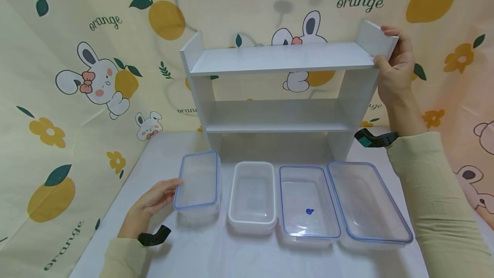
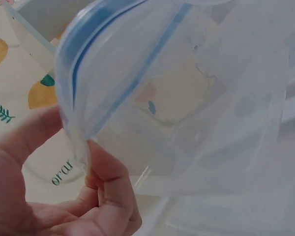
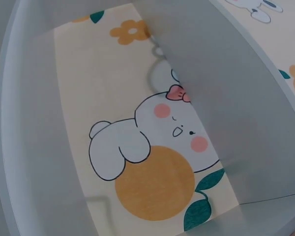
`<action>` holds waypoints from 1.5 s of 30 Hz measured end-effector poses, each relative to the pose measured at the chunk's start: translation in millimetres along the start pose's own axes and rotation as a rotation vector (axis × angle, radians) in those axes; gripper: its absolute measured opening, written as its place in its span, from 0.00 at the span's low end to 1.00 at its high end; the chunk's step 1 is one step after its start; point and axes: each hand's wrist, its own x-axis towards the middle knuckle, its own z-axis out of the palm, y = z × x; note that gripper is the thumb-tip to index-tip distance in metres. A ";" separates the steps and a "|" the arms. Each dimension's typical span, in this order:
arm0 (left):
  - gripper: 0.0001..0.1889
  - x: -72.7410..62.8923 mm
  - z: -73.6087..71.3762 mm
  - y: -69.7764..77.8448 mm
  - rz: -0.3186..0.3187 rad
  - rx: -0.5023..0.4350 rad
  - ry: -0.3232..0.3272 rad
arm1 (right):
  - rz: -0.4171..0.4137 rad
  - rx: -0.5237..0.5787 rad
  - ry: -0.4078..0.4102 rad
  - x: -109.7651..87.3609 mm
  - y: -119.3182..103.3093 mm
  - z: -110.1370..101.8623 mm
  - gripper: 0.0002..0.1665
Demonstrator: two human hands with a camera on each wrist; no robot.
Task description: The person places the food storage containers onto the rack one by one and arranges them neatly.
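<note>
Pale-yellow sleeve [image 1: 436,192] filled lower right; right hand [image 1: 399,65] gripped white three-tier shelf [image 1: 281,115]; left hand [image 1: 156,198] pinched blue-rimmed clear-plastic box [image 1: 197,181], apparently before lifting.

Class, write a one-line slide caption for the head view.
Left hand pinches the leftmost plastic container of four; right hand grips a white shelf unit near its top.

Left sleeve [image 1: 124,257] and right sleeve [image 1: 428,188]: long, matching, pale yellow-green, plain cloth. Right one shows soft crosswise creases along the forearm; both end near the wrist. Right wrist unit [image 1: 376,139]: black, angular, gently curved, with a green patch [image 1: 364,141] towards its far end and small dot-like marks nearer the cuff. Left wrist unit [image 1: 155,236]: black, bent in outline; finer detail too small to read. Left hand [image 1: 160,196] and right hand [image 1: 399,65]: bare.
</note>
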 end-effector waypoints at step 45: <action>0.10 -14.8 38.4 73.6 0.086 0.166 -0.018 | -0.009 -0.012 -0.007 -1.4 -0.6 1.1 0.28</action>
